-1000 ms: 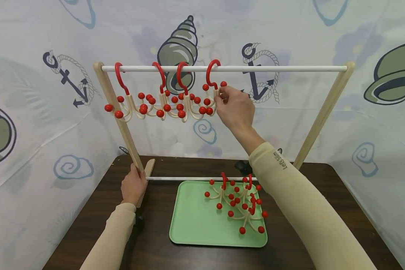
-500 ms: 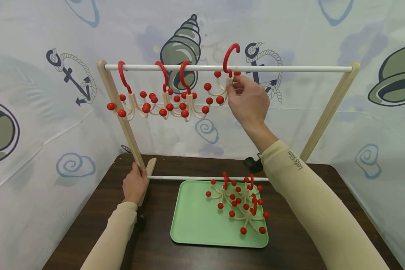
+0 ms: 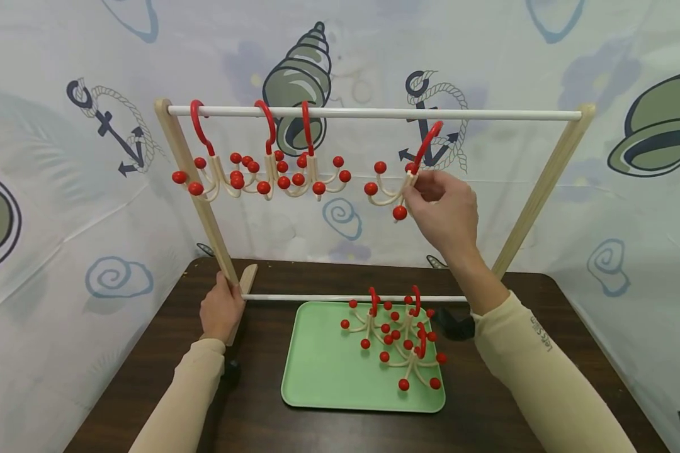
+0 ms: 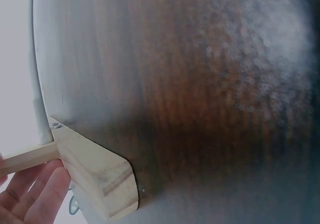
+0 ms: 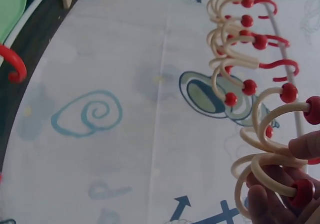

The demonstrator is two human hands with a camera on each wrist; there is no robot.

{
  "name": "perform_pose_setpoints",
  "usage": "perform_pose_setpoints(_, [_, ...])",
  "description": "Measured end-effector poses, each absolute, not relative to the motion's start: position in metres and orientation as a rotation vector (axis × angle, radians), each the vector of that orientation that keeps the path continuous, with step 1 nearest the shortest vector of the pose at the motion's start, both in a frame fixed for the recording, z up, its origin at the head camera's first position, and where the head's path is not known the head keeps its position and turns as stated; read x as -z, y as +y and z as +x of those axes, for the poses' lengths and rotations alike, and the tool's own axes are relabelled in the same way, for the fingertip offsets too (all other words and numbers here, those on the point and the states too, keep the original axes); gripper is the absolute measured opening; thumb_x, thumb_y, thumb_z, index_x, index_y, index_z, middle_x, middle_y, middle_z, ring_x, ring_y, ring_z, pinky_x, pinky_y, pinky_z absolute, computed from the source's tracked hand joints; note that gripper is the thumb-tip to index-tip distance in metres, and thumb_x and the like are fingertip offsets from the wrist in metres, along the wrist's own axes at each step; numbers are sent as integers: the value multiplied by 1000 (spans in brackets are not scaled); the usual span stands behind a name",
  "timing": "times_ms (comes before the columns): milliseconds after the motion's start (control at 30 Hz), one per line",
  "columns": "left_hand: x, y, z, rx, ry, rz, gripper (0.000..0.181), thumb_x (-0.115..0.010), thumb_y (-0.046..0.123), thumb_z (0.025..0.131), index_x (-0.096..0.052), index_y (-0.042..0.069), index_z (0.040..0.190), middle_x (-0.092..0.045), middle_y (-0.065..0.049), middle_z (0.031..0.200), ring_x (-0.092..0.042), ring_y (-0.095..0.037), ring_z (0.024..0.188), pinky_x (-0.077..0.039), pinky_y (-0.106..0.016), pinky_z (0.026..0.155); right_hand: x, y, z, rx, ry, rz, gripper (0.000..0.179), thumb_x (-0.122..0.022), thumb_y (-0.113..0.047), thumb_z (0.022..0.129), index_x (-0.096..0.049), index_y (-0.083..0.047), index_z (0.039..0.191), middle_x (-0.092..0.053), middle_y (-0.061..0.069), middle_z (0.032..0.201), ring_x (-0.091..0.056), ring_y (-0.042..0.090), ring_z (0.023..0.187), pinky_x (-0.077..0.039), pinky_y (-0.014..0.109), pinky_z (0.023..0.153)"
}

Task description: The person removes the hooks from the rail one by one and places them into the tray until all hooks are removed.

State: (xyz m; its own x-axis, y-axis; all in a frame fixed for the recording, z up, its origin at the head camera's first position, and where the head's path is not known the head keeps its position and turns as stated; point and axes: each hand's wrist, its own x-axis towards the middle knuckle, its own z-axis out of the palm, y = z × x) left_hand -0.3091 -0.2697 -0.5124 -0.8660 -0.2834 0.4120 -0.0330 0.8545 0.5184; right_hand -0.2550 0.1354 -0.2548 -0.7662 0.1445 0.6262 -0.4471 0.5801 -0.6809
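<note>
My right hand pinches the stem of a cream claw-shaped hanger with a red hook and red ball tips. This hanger is tilted, its hook below the rack's white top rod. In the right wrist view, thumb and fingers close around the hanger's stem, between its curved arms. Three similar hangers hang by their hooks toward the rod's left end. My left hand grips the left wooden post near its base. The left wrist view shows its fingers behind the post, beside the wooden foot.
A green tray on the dark table bears three more hangers on its right side. A white lower rod spans behind the tray. The right post leans outward. A patterned sheet forms the backdrop.
My right hand has lifted the fourth hanger off the top rod, then moved it right and down, tilting it. The left hand stays on the post.
</note>
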Motion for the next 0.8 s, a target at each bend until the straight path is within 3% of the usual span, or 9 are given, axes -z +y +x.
perform_pose_setpoints(433, [515,-273,-308,693,-2524,221,25,-51,16,96,-46,0,114,-64,-27,82,-62,-50,70,-44,-62,61,326,113,-186,-1282,-2406,329,10,-72,-22,87,-71,-17,96,-72,-8,83,-67,8,74,-51,39,72])
perform_pose_setpoints(800, [514,-273,-308,681,-2525,202,24,-52,16,97,-46,-1,113,-63,-26,80,-61,-48,67,-43,-61,58,410,89,-155,-1220,-2522,252,8,-75,-21,83,-69,-26,86,-70,-15,77,-67,2,71,-50,33,65])
